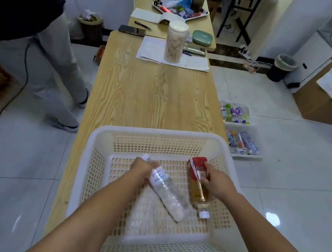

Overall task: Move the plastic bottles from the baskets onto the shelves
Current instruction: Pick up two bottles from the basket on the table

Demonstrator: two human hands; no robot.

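Observation:
A white plastic basket stands on the near end of a long wooden table. Inside it, my left hand grips a clear water bottle near its neck; the bottle lies slanted with its base toward me. My right hand holds a red-labelled bottle of amber drink by its side, with its white cap pointing toward me. Both bottles are low within the basket walls. No shelf is in view.
Two more white baskets full of bottles sit on the floor right of the table. A tall clear jar, papers and a phone lie at the table's far end. A person stands at the left, with a cable on the floor. Cardboard boxes stand far right.

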